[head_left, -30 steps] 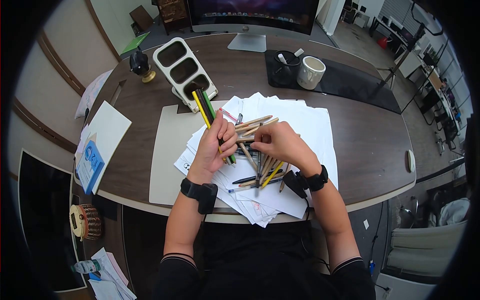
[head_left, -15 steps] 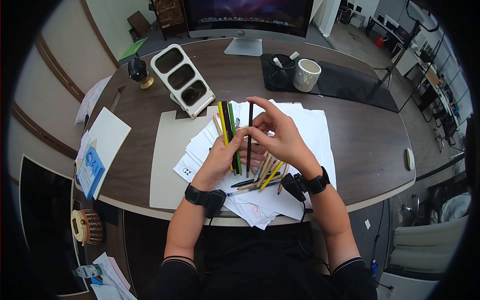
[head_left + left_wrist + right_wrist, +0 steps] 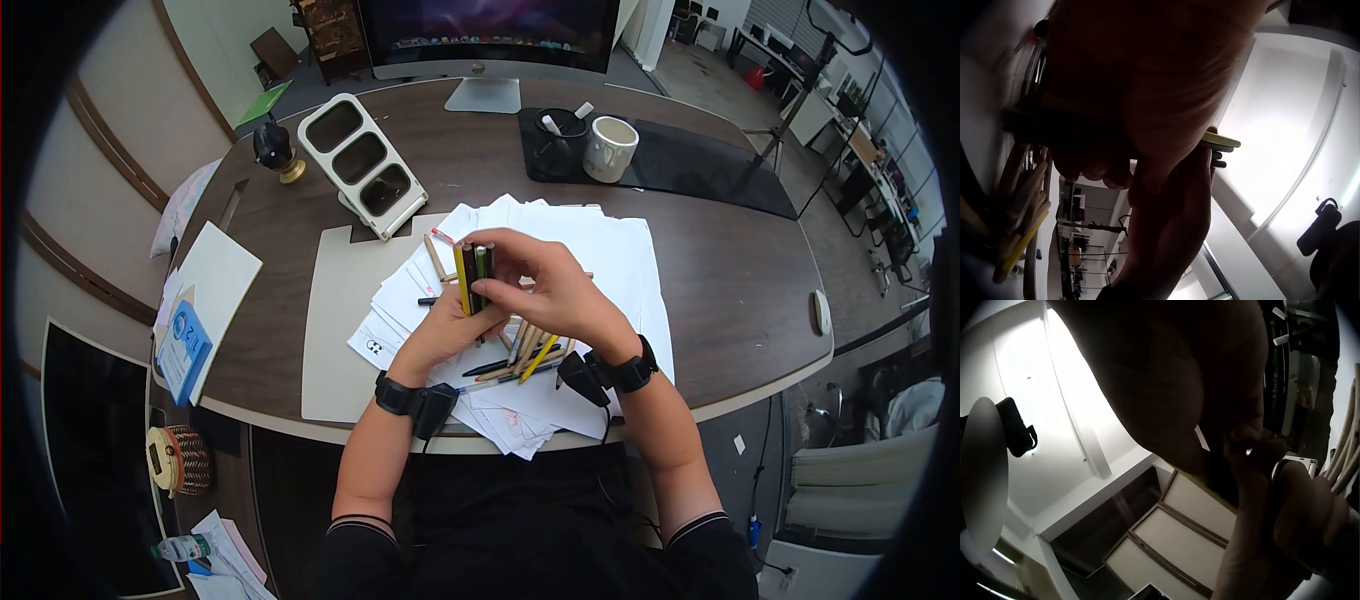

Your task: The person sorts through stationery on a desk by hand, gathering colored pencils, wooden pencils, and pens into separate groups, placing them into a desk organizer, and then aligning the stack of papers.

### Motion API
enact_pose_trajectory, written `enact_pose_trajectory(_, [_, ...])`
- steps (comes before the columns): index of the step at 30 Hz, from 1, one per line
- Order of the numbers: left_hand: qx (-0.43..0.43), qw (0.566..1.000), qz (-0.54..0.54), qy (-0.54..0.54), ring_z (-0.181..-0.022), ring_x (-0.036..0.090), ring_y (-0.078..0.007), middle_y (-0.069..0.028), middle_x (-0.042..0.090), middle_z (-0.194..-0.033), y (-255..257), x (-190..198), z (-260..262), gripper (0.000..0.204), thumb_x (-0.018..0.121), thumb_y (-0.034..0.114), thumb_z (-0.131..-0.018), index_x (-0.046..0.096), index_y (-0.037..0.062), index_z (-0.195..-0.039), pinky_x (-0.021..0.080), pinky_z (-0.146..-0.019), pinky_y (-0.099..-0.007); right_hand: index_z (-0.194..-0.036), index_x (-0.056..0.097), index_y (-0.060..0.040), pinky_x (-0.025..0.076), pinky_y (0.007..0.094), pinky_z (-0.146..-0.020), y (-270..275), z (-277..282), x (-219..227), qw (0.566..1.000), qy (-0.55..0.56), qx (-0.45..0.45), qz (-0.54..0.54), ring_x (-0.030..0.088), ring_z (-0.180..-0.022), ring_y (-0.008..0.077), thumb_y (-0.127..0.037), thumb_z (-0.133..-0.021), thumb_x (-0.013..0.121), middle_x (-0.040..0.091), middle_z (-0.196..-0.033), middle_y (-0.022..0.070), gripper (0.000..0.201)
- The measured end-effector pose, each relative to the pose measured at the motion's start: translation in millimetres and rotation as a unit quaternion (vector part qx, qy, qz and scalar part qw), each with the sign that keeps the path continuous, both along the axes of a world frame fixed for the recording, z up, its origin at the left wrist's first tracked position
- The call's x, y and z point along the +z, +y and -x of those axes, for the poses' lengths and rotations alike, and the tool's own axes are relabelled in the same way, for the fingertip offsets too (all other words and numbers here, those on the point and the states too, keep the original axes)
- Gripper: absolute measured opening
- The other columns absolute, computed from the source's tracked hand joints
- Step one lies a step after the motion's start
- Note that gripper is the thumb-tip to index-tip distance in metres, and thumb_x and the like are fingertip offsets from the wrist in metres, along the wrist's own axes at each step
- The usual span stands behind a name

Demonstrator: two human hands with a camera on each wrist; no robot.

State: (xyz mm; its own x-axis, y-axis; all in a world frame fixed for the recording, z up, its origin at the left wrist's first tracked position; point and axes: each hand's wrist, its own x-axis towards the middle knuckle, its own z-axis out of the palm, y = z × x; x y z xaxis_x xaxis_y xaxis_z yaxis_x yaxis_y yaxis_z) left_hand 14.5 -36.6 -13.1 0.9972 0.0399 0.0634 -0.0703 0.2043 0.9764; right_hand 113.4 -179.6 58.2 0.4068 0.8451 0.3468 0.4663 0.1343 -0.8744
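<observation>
My left hand (image 3: 440, 328) grips an upright bundle of pencils (image 3: 467, 280), yellow, black and green among them. My right hand (image 3: 560, 285) curls its thumb and fingers round the upper part of this bundle, right above the left hand. In the left wrist view the pencil ends (image 3: 1227, 141) stick out past the dark hands. Below both hands lies a loose pile of wooden pencils and pens, with a yellow pencil (image 3: 538, 360) and a black pen (image 3: 488, 365) in it. The hands hide part of the pile.
White paper sheets (image 3: 615, 260) spread under the pile on a beige desk mat (image 3: 330, 370). A white three-slot organizer (image 3: 378, 148) stands tilted at the back left. Behind the papers are a mug (image 3: 610, 150), a black pen cup (image 3: 562, 150) and a monitor (image 3: 490, 35).
My right hand has come up from the pile with a dark pencil, brought it left to the bundle and closed round the top. The left hand has shifted slightly right, its bundle now more upright.
</observation>
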Motion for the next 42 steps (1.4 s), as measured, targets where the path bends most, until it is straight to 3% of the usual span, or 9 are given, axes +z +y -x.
enact_pose_trajectory(6, [-0.03, 0.994, -0.101, 0.037, -0.075, 0.061, -0.0102, -0.0037, 0.063, -0.082, 0.0, 11.8, 2.8, 0.022, 0.071, 0.01, -0.086, 0.059, 0.0006, -0.101, 0.051, -0.067, -0.0256, -0.116, 0.065, -0.0035, 0.046, 0.0248, -0.061, -4.1, 2.7, 8.3, 0.996, -0.059, 0.012, 0.069, 0.056, -0.067, 0.0095, -0.016, -0.084, 0.075, 0.066, -0.087, 0.0056, 0.036])
enact_pose_trajectory(12, [-0.004, 0.983, -0.185, -0.007, -0.086, 0.061, -0.0124, -0.0052, 0.064, -0.093, 2.1, 10.9, 3.2, 0.034, 0.078, 0.01, -0.078, 0.059, 0.0004, -0.105, 0.052, -0.073, -0.0282, -0.11, 0.067, -0.0057, 0.045, 0.0251, -0.059, -0.2, 1.9, 3.4, 0.995, -0.09, 0.034, -0.006, 0.057, -0.069, 0.0104, -0.018, -0.08, 0.078, 0.068, -0.09, 0.004, 0.035])
enact_pose_trajectory(15, [0.018, 0.987, -0.153, 0.039, -0.09, 0.061, -0.0143, -0.0055, 0.064, -0.096, 1.5, 5.4, 7.3, 0.042, 0.079, 0.008, -0.075, 0.058, 0.0011, -0.11, 0.052, -0.077, -0.0302, -0.104, 0.066, -0.0054, 0.047, 0.027, -0.064, 2.1, 1.2, 4.6, 0.992, -0.115, 0.059, -0.012, 0.06, -0.076, 0.0147, -0.019, -0.079, 0.079, 0.067, -0.091, 0.0055, 0.031])
enact_pose_trajectory(21, [0.009, 0.984, -0.177, -0.015, -0.093, 0.061, -0.015, -0.0072, 0.063, -0.104, -2.9, 0.4, 4.6, 0.042, 0.078, 0.006, -0.076, 0.057, 0.0016, -0.112, 0.052, -0.079, -0.03, -0.098, 0.065, -0.0033, 0.05, 0.0325, -0.073, 5.0, 5.9, 3.7, 0.991, -0.124, 0.036, 0.038, 0.063, -0.081, 0.0252, -0.02, -0.08, 0.078, 0.067, -0.091, 0.0106, 0.028])
enact_pose_trajectory(27, [-0.048, 0.981, -0.156, 0.1, -0.078, 0.06, -0.0117, -0.003, 0.063, -0.087, 0.5, 8.6, 7.2, 0.03, 0.076, 0.007, -0.08, 0.061, 0.002, -0.105, 0.051, -0.068, -0.0268, -0.097, 0.065, -0.0031, 0.05, 0.0326, -0.07, 8.1, 3.8, -1.7, 0.99, -0.137, 0.028, 0.013, 0.063, -0.076, 0.0257, -0.021, -0.081, 0.077, 0.067, -0.085, 0.0111, 0.026])
enact_pose_trajectory(36, [-0.043, 0.991, -0.103, 0.074, -0.061, 0.051, -0.0065, 0.0002, 0.059, -0.077, 2.8, 8.5, 13.8, 0.017, 0.073, 0.012, -0.085, 0.062, 0.0046, -0.096, 0.039, -0.051, -0.0224, -0.099, 0.066, -0.0036, 0.047, 0.0281, -0.063, 11.3, 8.2, 5.0, 0.982, -0.172, 0.03, -0.071, 0.059, -0.068, 0.0174, -0.018, -0.078, 0.08, 0.063, -0.078, 0.0062, 0.029])
enact_pose_trajectory(39, [0.032, 0.999, 0.029, 0.03, -0.053, 0.043, -0.0047, 0.0025, 0.053, -0.067, 7.5, -2.9, 12.8, 0.013, 0.068, 0.017, -0.089, 0.062, 0.0055, -0.09, 0.031, -0.046, -0.0218, -0.107, 0.064, -0.0035, 0.044, 0.0249, -0.057, -2.2, 16.6, 27.7, 0.996, -0.087, 0.012, -0.01, 0.055, -0.064, 0.0107, -0.019, -0.079, 0.08, 0.059, -0.076, 0.0035, 0.036])
enact_pose_trajectory(40, [0.003, 0.988, 0.132, -0.075, -0.048, 0.037, -0.0046, 0.0046, 0.045, -0.058, 9.7, -1.5, 10.6, 0.016, 0.062, 0.02, -0.092, 0.06, 0.0058, -0.084, 0.025, -0.044, -0.023, -0.115, 0.061, -0.0036, 0.04, 0.0219, -0.053, -2.1, 10.1, 20.8, 0.995, -0.099, -0.018, -0.026, 0.05, -0.062, 0.0053, -0.02, -0.081, 0.079, 0.057, -0.077, 0.0011, 0.041])
enact_pose_trajectory(42, [0.061, 0.971, 0.221, -0.061, -0.041, 0.026, -0.0074, 0.0059, 0.03, -0.051, 18.9, 7.0, 9.6, 0.035, 0.057, 0.024, -0.095, 0.044, 0.0133, -0.065, 0.02, -0.042, -0.025, -0.109, 0.064, -0.0022, 0.041, 0.0212, -0.055, -10.1, -0.7, 18.9, 0.992, -0.077, -0.097, -0.022, 0.049, -0.062, 0.0047, -0.017, -0.086, 0.073, 0.061, -0.082, 0.001, 0.028])
